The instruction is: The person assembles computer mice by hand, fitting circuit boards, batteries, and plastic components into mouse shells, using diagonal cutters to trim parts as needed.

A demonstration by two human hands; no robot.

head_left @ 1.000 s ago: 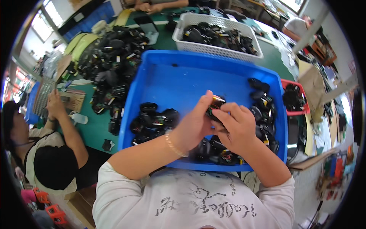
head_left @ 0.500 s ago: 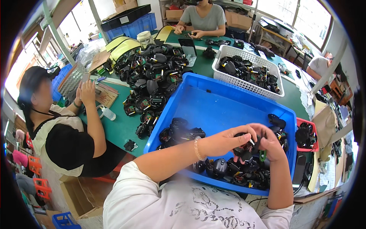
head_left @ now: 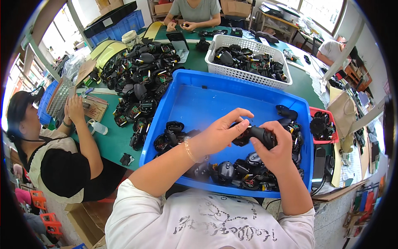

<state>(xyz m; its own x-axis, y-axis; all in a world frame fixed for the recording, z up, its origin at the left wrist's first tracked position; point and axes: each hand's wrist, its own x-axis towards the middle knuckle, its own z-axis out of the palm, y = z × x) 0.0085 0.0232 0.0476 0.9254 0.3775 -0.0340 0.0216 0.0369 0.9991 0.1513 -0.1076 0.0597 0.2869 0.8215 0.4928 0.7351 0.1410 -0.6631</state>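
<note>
Above the blue tub (head_left: 199,89) my two hands hold a dark computer mouse (head_left: 263,136) with its inside partly exposed. My right hand (head_left: 277,143) is closed round the smooth black shell at the right end. My left hand (head_left: 226,129) pinches the left end with its thumb, and its index finger is stretched out. Whether the two ends are still joined I cannot tell. Below my hands lie several black mice and mouse parts (head_left: 226,171) along the near side of the tub. More black mouse parts (head_left: 170,135) are at the tub's left, behind my left forearm.
A big heap of opened mice (head_left: 141,74) covers the green table to the left. Behind the tub stands a white basket (head_left: 248,76) of parts, and a red bin (head_left: 323,124) is at its right. One co-worker (head_left: 62,153) sits at left, another (head_left: 195,12) opposite.
My hands have moved apart a little and the mouse between them has turned, showing its smooth shell. The whole view has shifted, so the tub appears further left and higher.
</note>
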